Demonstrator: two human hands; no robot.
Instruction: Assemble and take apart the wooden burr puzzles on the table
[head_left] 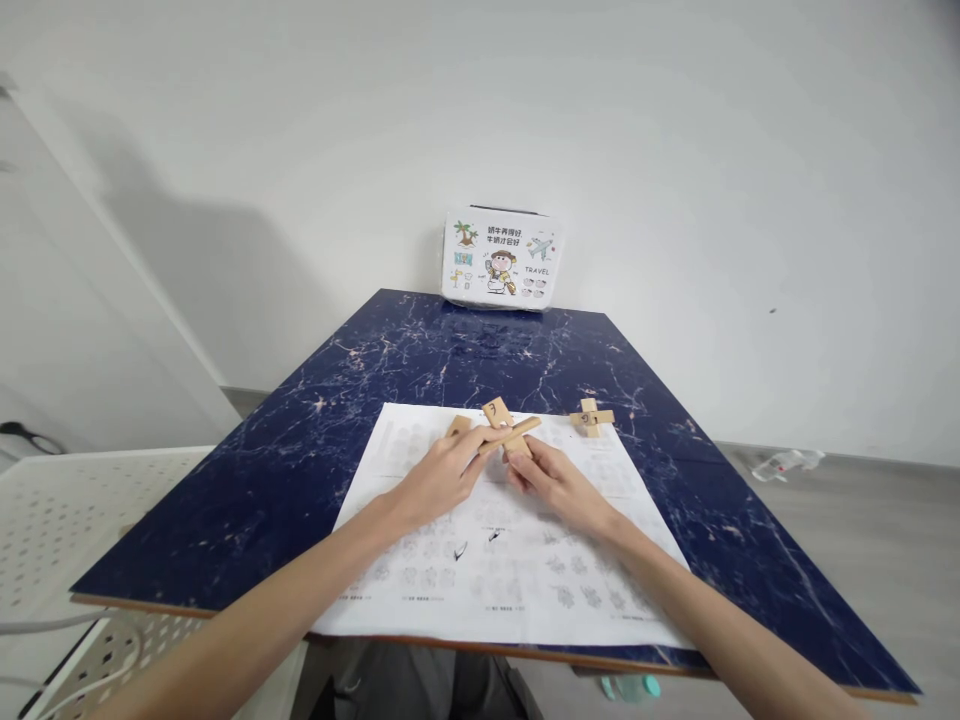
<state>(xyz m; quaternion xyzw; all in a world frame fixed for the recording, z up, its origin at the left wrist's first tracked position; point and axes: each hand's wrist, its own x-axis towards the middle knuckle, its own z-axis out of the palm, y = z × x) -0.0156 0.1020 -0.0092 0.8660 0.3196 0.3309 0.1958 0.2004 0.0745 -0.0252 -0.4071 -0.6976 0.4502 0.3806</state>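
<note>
My left hand [439,475] pinches a thin wooden puzzle piece [523,428], which slants up to the right. My right hand [551,480] grips the lower end of another wooden puzzle piece [496,409], which has a dark mark near its top. The two pieces cross and appear to touch; my fingers hide where they meet. Just beyond my left fingers is a third wooden piece [458,426], partly covered. A cross-shaped set of joined wooden pieces [591,417] rests at the sheet's far right corner. Under both hands lies a printed paper sheet [525,540] with faint diagrams.
The sheet lies on a dark blue marble-patterned table [480,360]. At its far edge a white illustrated case [499,258] stands against the wall. A white perforated surface [67,510] with cables is at the left. A clear plastic bottle [787,464] lies on the floor at right.
</note>
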